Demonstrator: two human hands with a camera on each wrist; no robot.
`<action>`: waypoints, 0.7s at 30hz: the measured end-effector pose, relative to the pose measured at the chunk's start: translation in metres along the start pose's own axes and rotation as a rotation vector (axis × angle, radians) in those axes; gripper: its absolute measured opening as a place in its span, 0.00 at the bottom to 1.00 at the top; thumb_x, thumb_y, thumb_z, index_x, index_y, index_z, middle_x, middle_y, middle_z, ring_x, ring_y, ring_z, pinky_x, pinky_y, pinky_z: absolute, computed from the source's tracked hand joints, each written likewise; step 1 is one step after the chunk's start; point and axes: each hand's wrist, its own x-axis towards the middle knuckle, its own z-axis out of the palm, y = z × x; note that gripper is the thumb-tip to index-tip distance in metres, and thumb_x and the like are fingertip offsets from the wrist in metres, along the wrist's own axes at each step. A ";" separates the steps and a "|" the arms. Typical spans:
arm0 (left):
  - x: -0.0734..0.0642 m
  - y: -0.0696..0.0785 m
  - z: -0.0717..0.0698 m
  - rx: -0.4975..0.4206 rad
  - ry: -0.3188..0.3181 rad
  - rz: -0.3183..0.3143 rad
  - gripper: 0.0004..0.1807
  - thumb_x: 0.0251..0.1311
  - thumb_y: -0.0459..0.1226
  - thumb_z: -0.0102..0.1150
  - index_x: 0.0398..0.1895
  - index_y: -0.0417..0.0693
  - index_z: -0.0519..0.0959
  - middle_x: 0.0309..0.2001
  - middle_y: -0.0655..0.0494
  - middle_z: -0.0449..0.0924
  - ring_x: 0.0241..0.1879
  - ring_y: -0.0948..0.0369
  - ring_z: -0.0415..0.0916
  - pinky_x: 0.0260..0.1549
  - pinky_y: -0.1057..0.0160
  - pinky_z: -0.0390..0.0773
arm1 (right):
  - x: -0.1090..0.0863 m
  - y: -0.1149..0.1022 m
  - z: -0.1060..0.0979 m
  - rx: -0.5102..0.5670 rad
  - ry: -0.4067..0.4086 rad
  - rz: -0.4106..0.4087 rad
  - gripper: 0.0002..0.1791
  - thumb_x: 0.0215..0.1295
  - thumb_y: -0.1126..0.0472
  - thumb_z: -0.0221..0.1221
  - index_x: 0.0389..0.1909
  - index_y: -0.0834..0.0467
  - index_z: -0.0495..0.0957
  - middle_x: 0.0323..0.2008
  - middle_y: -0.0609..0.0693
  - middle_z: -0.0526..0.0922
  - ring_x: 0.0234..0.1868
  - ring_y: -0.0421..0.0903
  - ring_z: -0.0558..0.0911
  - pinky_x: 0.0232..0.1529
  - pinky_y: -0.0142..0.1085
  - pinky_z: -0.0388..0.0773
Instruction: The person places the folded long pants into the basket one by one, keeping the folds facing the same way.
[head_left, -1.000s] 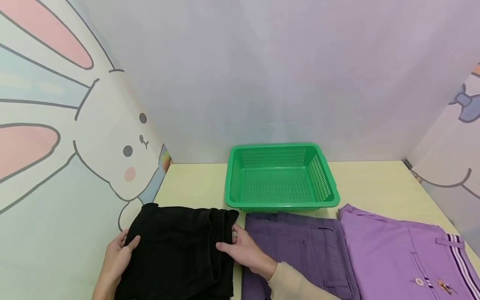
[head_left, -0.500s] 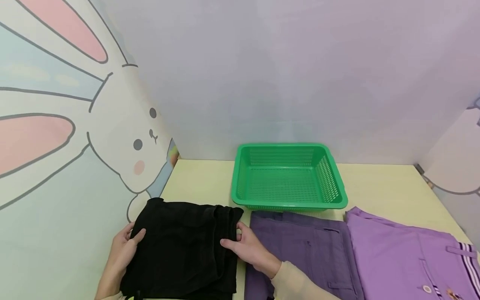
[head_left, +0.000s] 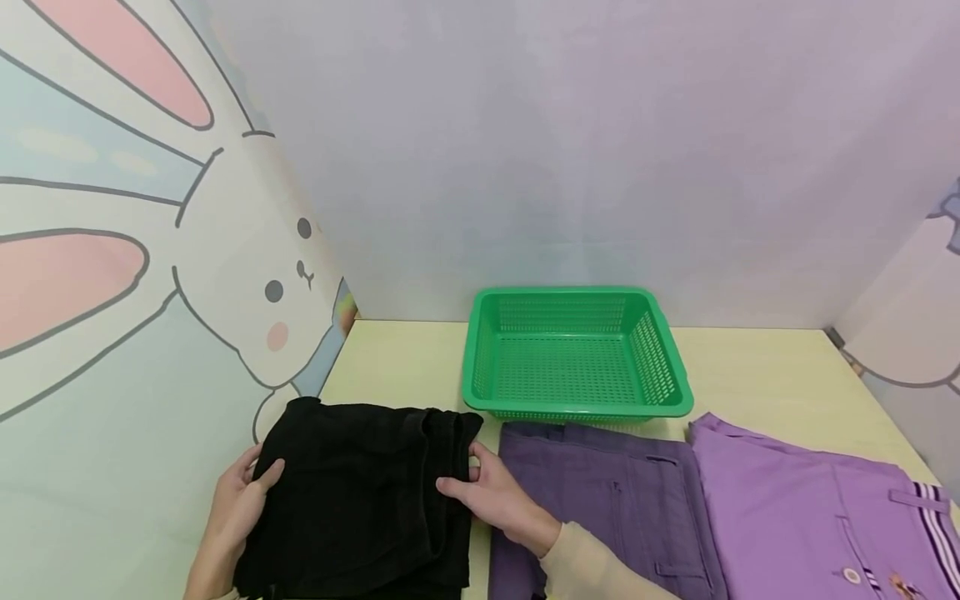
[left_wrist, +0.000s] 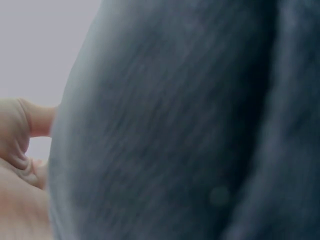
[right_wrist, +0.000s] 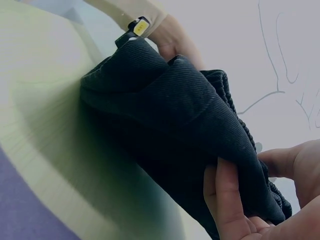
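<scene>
A folded black garment (head_left: pixel 352 492), probably trousers by its waistband-like folds, is held between both hands at the left of the table. My left hand (head_left: pixel 236 508) grips its left edge, thumb on top and fingers behind. On the opposite edge my right hand (head_left: pixel 498 500) pinches the layered folds, thumb above and fingers underneath. In the right wrist view the black cloth (right_wrist: pixel 170 105) stands tilted off the table, with the fingers (right_wrist: pixel 227 195) pressed to its underside. Dark fabric (left_wrist: pixel 165 120) fills most of the left wrist view and hides the left fingertips.
A green plastic basket (head_left: pixel 577 412) stands behind the clothes on the pale table (head_left: pixel 405 358). Dark purple folded trousers (head_left: pixel 607 500) lie right of the black garment, and lighter purple trousers (head_left: pixel 802 508) lie further right. A rabbit-patterned wall covering (head_left: pixel 225 275) borders the left side.
The head view has shifted slightly, moving the scene a little to the right. Both hands keep their hold on the black garment, which looks almost the same.
</scene>
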 end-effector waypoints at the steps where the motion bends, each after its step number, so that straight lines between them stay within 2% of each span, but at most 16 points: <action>1: -0.001 0.000 -0.001 0.003 0.007 -0.001 0.41 0.84 0.50 0.46 0.85 0.33 0.48 0.74 0.24 0.66 0.67 0.36 0.75 0.56 0.57 0.83 | 0.000 -0.001 0.000 0.003 -0.001 0.000 0.30 0.72 0.54 0.68 0.69 0.57 0.69 0.42 0.52 0.90 0.28 0.40 0.81 0.29 0.34 0.74; 3: -0.002 0.001 -0.003 0.006 0.021 -0.007 0.40 0.83 0.49 0.47 0.85 0.34 0.51 0.73 0.26 0.70 0.63 0.42 0.80 0.47 0.68 0.82 | -0.001 -0.004 0.000 0.010 -0.004 0.001 0.30 0.72 0.54 0.68 0.70 0.57 0.69 0.43 0.53 0.90 0.32 0.41 0.84 0.30 0.35 0.76; 5: -0.002 0.002 -0.005 0.004 0.022 -0.010 0.40 0.83 0.50 0.48 0.85 0.34 0.52 0.72 0.27 0.71 0.58 0.49 0.83 0.42 0.74 0.78 | -0.003 -0.007 0.000 0.012 -0.008 0.002 0.30 0.73 0.54 0.68 0.70 0.56 0.69 0.45 0.53 0.90 0.36 0.43 0.87 0.30 0.35 0.76; 8: -0.003 0.003 -0.009 -0.001 0.019 -0.008 0.40 0.82 0.50 0.49 0.85 0.35 0.53 0.69 0.29 0.75 0.48 0.66 0.83 0.41 0.75 0.77 | -0.005 -0.010 0.001 0.010 -0.007 0.001 0.31 0.73 0.54 0.68 0.71 0.56 0.68 0.45 0.53 0.90 0.38 0.44 0.87 0.30 0.36 0.76; 12: -0.006 0.005 -0.014 -0.001 0.017 -0.003 0.41 0.82 0.51 0.50 0.85 0.37 0.53 0.63 0.32 0.81 0.37 0.83 0.75 0.41 0.75 0.79 | -0.009 -0.013 0.005 0.028 -0.012 -0.011 0.31 0.73 0.54 0.68 0.71 0.55 0.68 0.45 0.53 0.90 0.38 0.43 0.87 0.30 0.35 0.77; 17: -0.012 0.008 -0.018 -0.006 0.038 0.005 0.41 0.82 0.52 0.49 0.86 0.39 0.51 0.59 0.36 0.83 0.35 0.85 0.73 0.42 0.76 0.79 | -0.015 -0.018 0.008 0.028 -0.008 -0.029 0.32 0.73 0.53 0.68 0.72 0.55 0.68 0.45 0.53 0.90 0.35 0.42 0.86 0.27 0.35 0.74; 21: -0.017 0.011 -0.017 -0.033 0.047 0.012 0.42 0.82 0.54 0.49 0.87 0.43 0.49 0.55 0.43 0.85 0.36 0.85 0.74 0.45 0.75 0.79 | -0.018 -0.024 0.007 0.009 0.012 -0.033 0.36 0.72 0.52 0.68 0.75 0.57 0.66 0.47 0.54 0.90 0.40 0.44 0.88 0.29 0.36 0.77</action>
